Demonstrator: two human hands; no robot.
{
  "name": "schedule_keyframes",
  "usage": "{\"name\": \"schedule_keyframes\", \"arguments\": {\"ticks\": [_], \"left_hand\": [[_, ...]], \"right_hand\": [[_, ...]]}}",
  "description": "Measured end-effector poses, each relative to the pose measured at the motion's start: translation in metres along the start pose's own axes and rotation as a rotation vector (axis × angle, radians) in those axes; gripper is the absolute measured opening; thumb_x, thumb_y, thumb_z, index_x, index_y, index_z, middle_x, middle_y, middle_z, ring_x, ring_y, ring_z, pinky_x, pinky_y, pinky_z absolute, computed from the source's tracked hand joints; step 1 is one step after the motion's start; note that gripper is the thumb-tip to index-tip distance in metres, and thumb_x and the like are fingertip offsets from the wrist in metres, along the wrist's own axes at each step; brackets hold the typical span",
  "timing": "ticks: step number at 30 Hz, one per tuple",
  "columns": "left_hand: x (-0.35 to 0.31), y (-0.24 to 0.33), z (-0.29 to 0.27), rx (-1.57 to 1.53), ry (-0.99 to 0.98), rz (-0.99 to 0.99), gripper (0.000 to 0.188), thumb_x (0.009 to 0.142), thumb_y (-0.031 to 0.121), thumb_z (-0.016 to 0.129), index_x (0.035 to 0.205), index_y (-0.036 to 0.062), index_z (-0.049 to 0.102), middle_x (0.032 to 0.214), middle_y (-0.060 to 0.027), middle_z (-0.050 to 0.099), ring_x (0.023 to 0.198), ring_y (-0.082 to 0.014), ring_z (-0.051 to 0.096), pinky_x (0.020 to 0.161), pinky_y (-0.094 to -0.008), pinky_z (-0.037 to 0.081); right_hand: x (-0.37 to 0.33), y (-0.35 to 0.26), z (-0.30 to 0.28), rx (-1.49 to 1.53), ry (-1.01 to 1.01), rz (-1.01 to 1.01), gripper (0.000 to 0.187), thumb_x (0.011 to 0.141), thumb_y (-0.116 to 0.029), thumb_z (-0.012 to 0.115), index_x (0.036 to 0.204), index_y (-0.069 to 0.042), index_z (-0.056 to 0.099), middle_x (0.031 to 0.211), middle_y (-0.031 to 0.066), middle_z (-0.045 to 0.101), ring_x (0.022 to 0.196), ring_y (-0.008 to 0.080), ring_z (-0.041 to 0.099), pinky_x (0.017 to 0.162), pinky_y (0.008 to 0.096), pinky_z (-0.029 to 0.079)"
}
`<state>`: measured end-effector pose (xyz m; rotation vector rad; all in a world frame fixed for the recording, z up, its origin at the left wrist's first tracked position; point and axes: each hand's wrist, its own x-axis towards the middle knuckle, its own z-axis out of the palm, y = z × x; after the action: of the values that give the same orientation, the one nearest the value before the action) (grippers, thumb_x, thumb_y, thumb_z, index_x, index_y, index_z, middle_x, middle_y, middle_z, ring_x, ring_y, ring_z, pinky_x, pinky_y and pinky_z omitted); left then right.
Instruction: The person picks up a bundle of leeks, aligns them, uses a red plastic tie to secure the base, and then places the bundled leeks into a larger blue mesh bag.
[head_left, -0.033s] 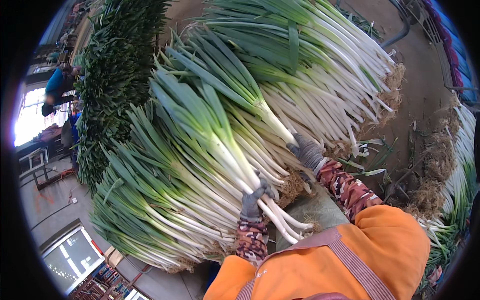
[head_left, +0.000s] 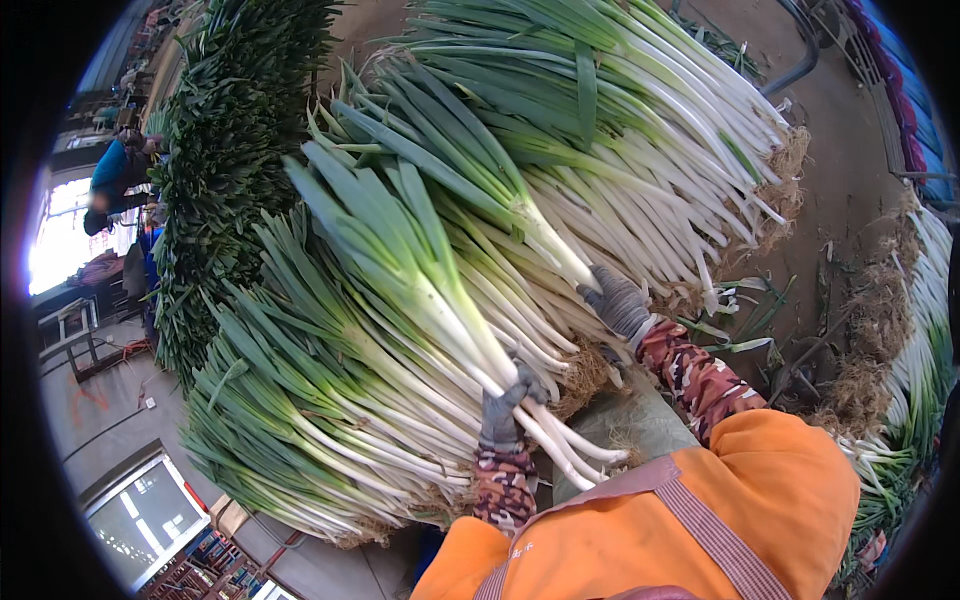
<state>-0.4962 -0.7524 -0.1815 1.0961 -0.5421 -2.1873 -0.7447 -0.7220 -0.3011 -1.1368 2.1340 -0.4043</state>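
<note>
My left hand (head_left: 510, 404), in a grey glove, is closed round a few long green onions (head_left: 462, 330). Their leaves point up and to the left; their white root ends stick out below the fist toward my lap. At the right, my gloved right hand (head_left: 616, 303) is closed on the white lower end of a thick green onion (head_left: 553, 245), its broad leaves lying across the heap. Both hands are over a big spread pile of green onions (head_left: 345, 400), whose roots face me. The fingertips of my right hand are partly hidden.
More green onions (head_left: 665, 110) lie at the far right, near a bent metal tube (head_left: 800, 60). A tall leafy stack (head_left: 235, 170) stands at the left, with a person (head_left: 118, 180) beyond it. Other onions (head_left: 930, 300) line the right edge. Loose leaf scraps (head_left: 755, 310) litter the ground.
The green onions in my left hand have tipped slightly to the left. My right hand and its onion have barely shifted.
</note>
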Motion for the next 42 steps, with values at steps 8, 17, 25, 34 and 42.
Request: {"name": "schedule_keyframes", "arguments": {"ticks": [8, 17, 25, 34, 42], "left_hand": [[-0.034, 0.026, 0.0, -0.084, 0.029, 0.055, 0.07, 0.078, 0.009, 0.078, 0.137, 0.0092, 0.04, 0.089, -0.0063, 0.057, 0.08, -0.0207, 0.059, 0.074, -0.0415, 0.054], [0.011, -0.016, 0.027, -0.094, 0.057, -0.125, 0.053, 0.077, 0.004, 0.075, 0.123, 0.0068, 0.05, 0.096, -0.006, 0.06, 0.09, -0.0225, 0.063, 0.086, -0.0429, 0.056], [0.015, -0.031, 0.016, -0.193, 0.022, -0.147, 0.06, 0.079, 0.006, 0.074, 0.13, 0.0075, 0.042, 0.126, -0.0225, 0.056, 0.114, -0.0344, 0.06, 0.097, -0.0472, 0.054], [-0.031, -0.028, -0.003, -0.156, 0.048, -0.071, 0.059, 0.081, 0.007, 0.072, 0.133, 0.0062, 0.044, 0.102, -0.0123, 0.064, 0.083, -0.023, 0.065, 0.074, -0.0379, 0.059], [-0.079, -0.02, -0.026, -0.189, -0.101, -0.044, 0.06, 0.083, 0.005, 0.072, 0.135, 0.01, 0.042, 0.096, -0.0093, 0.062, 0.079, -0.0221, 0.062, 0.072, -0.0394, 0.056]], "right_hand": [[0.052, 0.028, -0.034, -0.225, 0.196, -0.26, 0.05, 0.083, -0.041, 0.069, 0.119, -0.009, 0.056, 0.098, 0.0152, 0.065, 0.089, 0.0356, 0.062, 0.073, 0.0461, 0.05], [0.117, 0.106, -0.092, -0.504, 0.213, 0.056, 0.037, 0.082, -0.027, 0.069, 0.112, -0.009, 0.059, 0.091, 0.0141, 0.068, 0.084, 0.0338, 0.065, 0.075, 0.0457, 0.053], [-0.068, 0.001, -0.05, 0.639, -0.113, -0.007, 0.03, 0.098, -0.03, 0.058, 0.116, -0.006, 0.054, 0.068, 0.0084, 0.056, 0.053, 0.0187, 0.055, 0.049, 0.0318, 0.047], [-0.038, -0.008, -0.029, 0.53, -0.035, 0.069, 0.039, 0.098, -0.031, 0.055, 0.126, -0.004, 0.053, 0.104, 0.0217, 0.066, 0.095, 0.0338, 0.063, 0.086, 0.0401, 0.048], [0.086, 0.011, 0.011, 0.152, 0.139, 0.044, 0.052, 0.095, -0.044, 0.056, 0.134, -0.009, 0.052, 0.117, 0.0238, 0.064, 0.107, 0.0425, 0.061, 0.091, 0.0456, 0.046]]}}
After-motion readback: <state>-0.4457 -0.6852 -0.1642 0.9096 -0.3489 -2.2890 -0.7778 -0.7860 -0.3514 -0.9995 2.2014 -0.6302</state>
